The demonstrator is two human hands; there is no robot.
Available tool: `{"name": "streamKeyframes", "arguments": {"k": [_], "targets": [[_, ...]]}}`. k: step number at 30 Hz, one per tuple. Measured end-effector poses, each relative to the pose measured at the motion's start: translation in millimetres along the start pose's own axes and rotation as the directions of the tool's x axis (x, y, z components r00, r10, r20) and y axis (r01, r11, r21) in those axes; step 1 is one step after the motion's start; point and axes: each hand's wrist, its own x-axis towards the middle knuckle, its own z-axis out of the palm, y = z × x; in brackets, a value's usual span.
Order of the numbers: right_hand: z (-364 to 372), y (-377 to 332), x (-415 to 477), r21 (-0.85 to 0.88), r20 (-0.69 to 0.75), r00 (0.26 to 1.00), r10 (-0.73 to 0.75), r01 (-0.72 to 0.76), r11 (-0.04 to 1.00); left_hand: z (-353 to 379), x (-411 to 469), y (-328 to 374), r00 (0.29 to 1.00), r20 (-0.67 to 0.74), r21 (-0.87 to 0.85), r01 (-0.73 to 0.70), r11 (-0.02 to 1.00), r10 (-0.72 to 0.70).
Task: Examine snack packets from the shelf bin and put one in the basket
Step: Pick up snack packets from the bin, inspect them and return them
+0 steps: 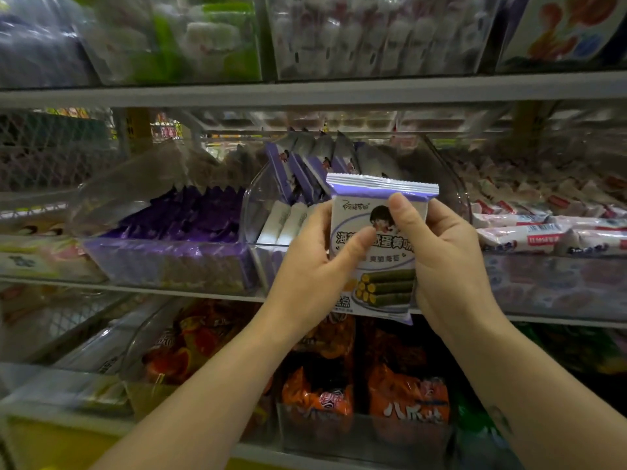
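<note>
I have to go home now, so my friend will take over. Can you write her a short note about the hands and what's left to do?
Left hand: grips the snack packet by its left edge, thumb across the front.
Right hand: grips its right edge, thumb on the front.
The packet is upright, in front of the clear shelf bin holding more purple packets.
Done: one packet is out and being looked at.
Left: put one in the basket, which is not in view.

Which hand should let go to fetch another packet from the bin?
Probably the left hand: it sits just in front of the bin, while the right hand spans the side of the held packet, thumb on its front, and could hold it alone.
</note>
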Motion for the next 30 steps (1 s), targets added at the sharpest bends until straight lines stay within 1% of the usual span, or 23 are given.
{"name": "streamKeyframes", "arguments": {"k": [2,4,7,10,14,16,20,24,26,28,30], "targets": [[0,1,-1,0.027,0.015,0.999,0.028,-0.028,0.999,-1,3,4,0.998,-0.067,-0.044,-0.009,0.999,0.006],[0,4,-1,0.036,0.032,0.998,0.052,-0.053,0.998,-1,6,9,0.996,-0.092,-0.131,-0.006,0.991,-0.006],[-2,6,-2,0.073,0.034,0.996,0.083,-0.085,0.994,-1,8,12,0.996,-0.064,-0.254,0.048,0.966,-0.067],[-3,4,0,0.109,0.049,0.989,0.139,-0.144,0.984,-2,8,12,0.99,-0.042,-0.34,0.11,0.934,-0.132],[-2,-2,3,0.218,0.082,0.967,0.241,-0.253,0.943,1,8,12,0.979,-0.063,-0.398,0.155,0.904,-0.196],[-1,-3,2,0.232,0.079,0.962,0.261,-0.272,0.934,3,7,12,0.974,-0.085,-0.429,0.153,0.89,-0.208],[0,-4,2,0.24,0.052,0.965,0.258,-0.263,0.934,6,5,15,0.975,-0.115,-0.459,0.116,0.881,-0.188],[-5,-3,4,0.145,0.026,0.975,0.223,-0.224,0.964,6,2,17,0.979,-0.102,-0.483,0.105,0.87,-0.174],[-7,-3,4,0.1,0.041,0.983,0.181,-0.184,0.978,4,1,19,0.979,-0.081,-0.485,0.125,0.865,-0.187],[-9,-3,3,0.05,0.07,0.99,0.125,-0.129,0.99,0,1,21,0.977,-0.07,-0.445,0.149,0.883,-0.2],[-11,-2,3,0.014,0.093,0.992,0.085,-0.087,0.996,-4,1,22,0.979,-0.079,-0.365,0.147,0.92,-0.188]]}}
